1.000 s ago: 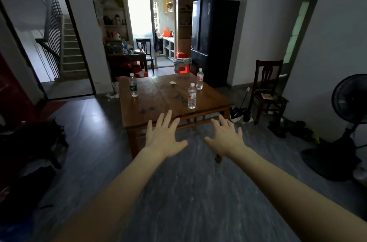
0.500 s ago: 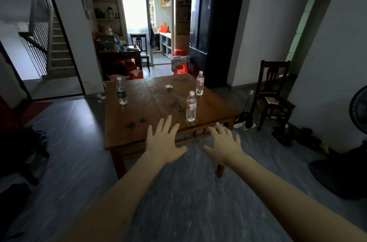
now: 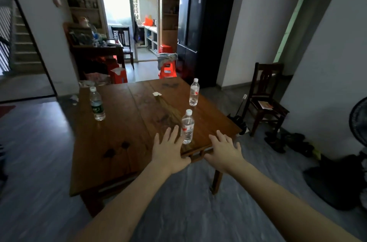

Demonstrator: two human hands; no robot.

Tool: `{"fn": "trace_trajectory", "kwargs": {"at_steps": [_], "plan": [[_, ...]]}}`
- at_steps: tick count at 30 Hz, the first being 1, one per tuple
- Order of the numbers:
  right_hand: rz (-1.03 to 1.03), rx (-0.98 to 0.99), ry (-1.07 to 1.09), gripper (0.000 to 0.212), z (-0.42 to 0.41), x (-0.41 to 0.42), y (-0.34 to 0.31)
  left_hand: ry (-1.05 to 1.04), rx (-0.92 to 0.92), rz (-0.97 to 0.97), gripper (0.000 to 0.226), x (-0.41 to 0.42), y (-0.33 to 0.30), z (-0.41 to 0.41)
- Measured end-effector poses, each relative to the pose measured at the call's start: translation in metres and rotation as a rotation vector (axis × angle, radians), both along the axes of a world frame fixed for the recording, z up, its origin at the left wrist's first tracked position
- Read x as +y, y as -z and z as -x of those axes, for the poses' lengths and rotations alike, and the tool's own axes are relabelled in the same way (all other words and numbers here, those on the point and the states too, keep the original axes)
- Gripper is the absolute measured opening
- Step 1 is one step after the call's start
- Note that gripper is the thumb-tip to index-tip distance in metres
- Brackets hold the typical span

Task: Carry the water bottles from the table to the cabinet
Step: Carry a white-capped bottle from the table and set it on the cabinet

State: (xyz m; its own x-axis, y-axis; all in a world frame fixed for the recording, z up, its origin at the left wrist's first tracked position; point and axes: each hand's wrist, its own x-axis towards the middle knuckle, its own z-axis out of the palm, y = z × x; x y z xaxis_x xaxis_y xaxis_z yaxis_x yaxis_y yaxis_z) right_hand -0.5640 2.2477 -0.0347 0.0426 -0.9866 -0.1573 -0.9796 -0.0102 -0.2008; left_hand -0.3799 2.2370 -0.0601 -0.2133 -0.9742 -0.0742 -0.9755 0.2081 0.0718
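Note:
Three clear water bottles stand upright on a low wooden table (image 3: 119, 142). The nearest bottle (image 3: 187, 127), with a red label, is close to the table's front right edge. A second red-labelled bottle (image 3: 194, 93) stands farther back on the right. A green-labelled bottle (image 3: 97, 104) is at the left. My left hand (image 3: 168, 151) is stretched out flat with fingers spread, just left of the nearest bottle and not touching it. My right hand (image 3: 224, 150) is spread over the table's front right corner, to the right of that bottle. Both hands hold nothing.
A dark wooden chair (image 3: 266, 100) stands right of the table, with shoes on the floor beside it. A black fridge (image 3: 202, 33) is behind. A cluttered dark cabinet (image 3: 95, 51) and shelves are at the back left, red stools (image 3: 167, 67) near the doorway, a fan (image 3: 359, 120) at far right.
The view has moved closer to the table. Both outstretched hands now reach over its front edge, on either side of the nearest bottle.

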Motion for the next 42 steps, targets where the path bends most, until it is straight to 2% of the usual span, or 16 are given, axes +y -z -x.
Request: {"fn": "trace_trajectory", "kwargs": {"at_steps": [10,20,30,34,39,42], "plan": [[-0.099,0.013,0.027,0.078,0.004,-0.116,0.026,-0.011,0.033,-0.081,0.081,-0.11,0.025,-0.004],[-0.15,-0.006,-0.033,0.077,0.024,-0.25,0.06,-0.155,0.106,-0.206,0.081,-0.205,0.072,0.015],[-0.258,-0.02,-0.1,0.075,0.016,-0.306,0.109,-0.253,0.234,-0.197,0.075,-0.245,0.116,0.01],[-0.268,-0.026,-0.063,0.076,0.015,-0.315,0.12,-0.289,0.409,-0.19,0.079,-0.255,0.133,0.014],[-0.279,-0.031,-0.018,0.076,0.012,-0.318,0.135,-0.386,0.86,-0.23,0.09,-0.266,0.158,0.023],[-0.282,-0.034,-0.004,0.076,0.013,-0.315,0.144,-0.424,1.028,-0.204,0.083,-0.271,0.175,0.033]]}}
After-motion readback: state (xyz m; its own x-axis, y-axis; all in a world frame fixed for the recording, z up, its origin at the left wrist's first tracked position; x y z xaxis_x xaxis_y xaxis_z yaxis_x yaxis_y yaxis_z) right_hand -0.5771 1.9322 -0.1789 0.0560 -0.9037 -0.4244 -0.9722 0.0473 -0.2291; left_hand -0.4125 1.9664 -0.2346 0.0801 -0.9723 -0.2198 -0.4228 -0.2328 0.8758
